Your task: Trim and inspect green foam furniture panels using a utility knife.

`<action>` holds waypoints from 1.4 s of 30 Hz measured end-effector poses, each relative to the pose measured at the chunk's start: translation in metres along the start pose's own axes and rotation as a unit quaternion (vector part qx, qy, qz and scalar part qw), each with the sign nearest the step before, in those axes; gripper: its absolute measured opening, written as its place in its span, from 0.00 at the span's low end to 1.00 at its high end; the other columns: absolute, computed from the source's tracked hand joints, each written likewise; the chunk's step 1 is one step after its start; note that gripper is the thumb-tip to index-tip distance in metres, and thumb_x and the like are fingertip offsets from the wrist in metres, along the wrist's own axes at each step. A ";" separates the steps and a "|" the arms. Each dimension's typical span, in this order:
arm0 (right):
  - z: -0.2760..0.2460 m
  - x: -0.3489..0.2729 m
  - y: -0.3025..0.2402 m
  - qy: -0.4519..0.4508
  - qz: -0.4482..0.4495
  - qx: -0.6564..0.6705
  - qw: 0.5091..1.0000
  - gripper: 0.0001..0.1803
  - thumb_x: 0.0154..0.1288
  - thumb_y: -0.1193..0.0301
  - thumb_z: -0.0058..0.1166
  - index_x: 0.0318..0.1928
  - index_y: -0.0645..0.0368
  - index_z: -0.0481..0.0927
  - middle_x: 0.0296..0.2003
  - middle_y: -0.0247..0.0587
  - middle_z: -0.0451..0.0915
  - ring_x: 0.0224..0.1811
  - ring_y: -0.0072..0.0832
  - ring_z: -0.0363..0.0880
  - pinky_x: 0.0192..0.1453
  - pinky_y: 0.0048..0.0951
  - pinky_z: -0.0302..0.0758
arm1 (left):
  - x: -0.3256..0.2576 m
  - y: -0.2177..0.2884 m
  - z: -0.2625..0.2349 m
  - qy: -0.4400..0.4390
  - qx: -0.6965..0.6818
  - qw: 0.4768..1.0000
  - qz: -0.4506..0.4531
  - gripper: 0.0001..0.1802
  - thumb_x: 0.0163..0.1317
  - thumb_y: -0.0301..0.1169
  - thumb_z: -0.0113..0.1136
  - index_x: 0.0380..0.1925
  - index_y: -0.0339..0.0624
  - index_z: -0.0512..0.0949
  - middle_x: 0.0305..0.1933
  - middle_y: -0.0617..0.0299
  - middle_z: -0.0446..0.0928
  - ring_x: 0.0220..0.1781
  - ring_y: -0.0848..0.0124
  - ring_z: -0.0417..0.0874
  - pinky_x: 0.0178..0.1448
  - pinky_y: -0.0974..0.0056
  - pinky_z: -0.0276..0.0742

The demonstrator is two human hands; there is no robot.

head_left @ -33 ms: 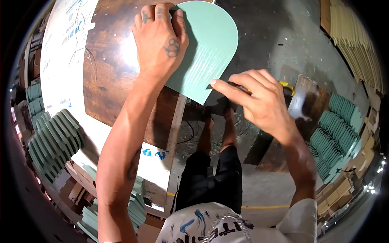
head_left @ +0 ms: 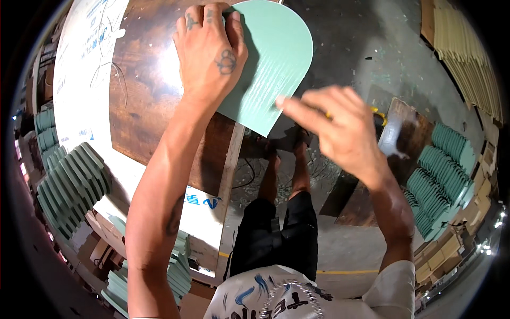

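Flat-palmed, left hand [head_left: 210, 50] pinning ribbed green semicircular panel [head_left: 273, 64] on glossy wood table [head_left: 143, 106], right hand [head_left: 340, 130] loose, ungripping.

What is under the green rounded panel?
The green panel lies partly on the brown board, its rounded end overhanging the grey floor. The left hand covers its left edge.

Single head-worn fisheye view, steeply downward, close above the workbench [head_left: 143, 122].
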State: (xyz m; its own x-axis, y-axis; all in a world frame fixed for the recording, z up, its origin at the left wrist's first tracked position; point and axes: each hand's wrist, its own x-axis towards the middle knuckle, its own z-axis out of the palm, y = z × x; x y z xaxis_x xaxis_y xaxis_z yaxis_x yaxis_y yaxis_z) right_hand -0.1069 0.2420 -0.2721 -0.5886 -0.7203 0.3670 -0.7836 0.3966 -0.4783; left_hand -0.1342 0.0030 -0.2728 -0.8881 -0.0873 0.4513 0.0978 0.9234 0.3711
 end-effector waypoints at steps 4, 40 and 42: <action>-0.002 0.045 0.044 0.122 0.063 -0.076 0.988 0.31 0.60 0.85 0.52 0.60 0.41 0.84 0.34 0.32 0.82 0.35 0.29 0.80 0.38 0.34 0.76 | 0.005 0.011 -0.009 -0.036 0.005 0.998 -0.042 0.08 0.68 0.23 0.56 0.45 0.35 0.73 0.44 0.41 0.72 0.44 0.41 0.75 0.49 0.45 0.72; 0.019 -0.020 -0.083 -0.008 0.366 0.438 0.821 0.15 0.80 0.75 0.46 0.61 0.65 0.73 0.39 0.40 0.85 0.36 0.19 0.79 0.45 0.24 0.77 | -0.037 0.019 -0.046 -0.114 0.086 0.965 -0.220 0.36 0.76 0.48 0.52 0.69 0.26 0.64 0.58 0.33 0.74 0.62 0.43 0.74 0.69 0.37 0.68; 0.025 -0.025 -0.072 0.074 0.379 0.532 0.753 0.15 0.78 0.77 0.48 0.61 0.64 0.73 0.42 0.42 0.87 0.34 0.21 0.82 0.42 0.24 0.78 | -0.034 0.022 -0.039 -0.122 0.088 0.969 -0.196 0.32 0.78 0.46 0.49 0.67 0.27 0.67 0.60 0.34 0.73 0.59 0.44 0.75 0.69 0.38 0.67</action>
State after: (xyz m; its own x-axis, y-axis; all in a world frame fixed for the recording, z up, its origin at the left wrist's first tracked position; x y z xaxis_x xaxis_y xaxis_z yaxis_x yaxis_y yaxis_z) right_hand -0.0310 0.2170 -0.2665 -0.8644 -0.4133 -0.2864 0.3459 -0.0753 -0.9353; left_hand -0.0844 0.0115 -0.2480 -0.9231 -0.3736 0.0911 -0.3279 0.8884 0.3212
